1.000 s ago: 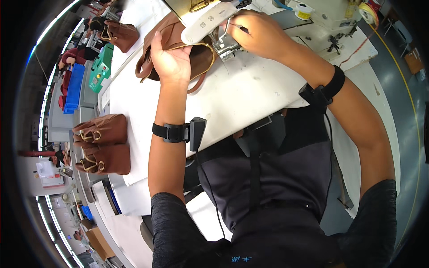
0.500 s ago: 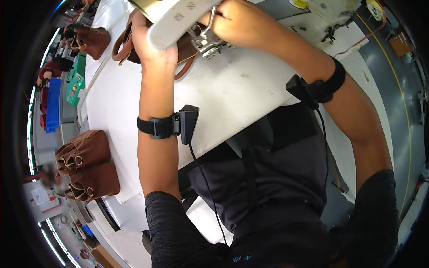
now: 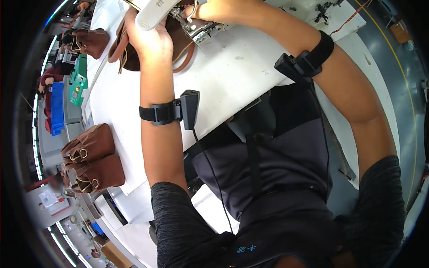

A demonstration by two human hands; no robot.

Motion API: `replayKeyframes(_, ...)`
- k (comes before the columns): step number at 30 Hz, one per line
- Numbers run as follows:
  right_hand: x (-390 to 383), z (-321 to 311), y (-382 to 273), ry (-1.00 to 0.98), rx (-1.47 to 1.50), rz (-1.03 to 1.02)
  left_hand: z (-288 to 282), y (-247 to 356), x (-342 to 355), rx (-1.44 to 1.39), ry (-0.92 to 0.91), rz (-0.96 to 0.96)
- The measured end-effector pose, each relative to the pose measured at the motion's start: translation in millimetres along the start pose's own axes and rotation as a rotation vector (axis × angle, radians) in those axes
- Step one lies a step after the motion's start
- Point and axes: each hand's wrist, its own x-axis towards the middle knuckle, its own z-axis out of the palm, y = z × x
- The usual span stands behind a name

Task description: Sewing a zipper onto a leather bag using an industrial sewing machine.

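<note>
- The brown bag (image 3: 179,41) is placed at the sewing machine (image 3: 155,14), on the white table (image 3: 232,71), partly covered by the machine's head.
- The left hand (image 3: 151,39) is laid against it, palm up.
- The right hand (image 3: 213,11) is brought close to the metal presser foot (image 3: 199,32).
- Fingers are mostly hidden, so neither grip can be told.
- Two bags (image 3: 99,147) are stood at left.

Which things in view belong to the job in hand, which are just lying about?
In use:
- brown bag at the left hand
- sewing machine, right hand close to it
- white table

Apparently just lying about:
- two brown bags side by side
- green box
- blue bin
- cardboard box
</note>
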Motion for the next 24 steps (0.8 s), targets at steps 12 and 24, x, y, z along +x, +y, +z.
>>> replayKeyframes(12, -7.5, 4.4, 10.1, 0.112, 0.129, -0.202, 41.4, -56.5, -31.7, 0.548, 0.606, 0.293)
replayKeyframes(24, -7.7, 8.0, 11.7, 0.014, 0.401, -0.143, 61.2, -63.5, -56.2, 0.350, 0.696, 0.250)
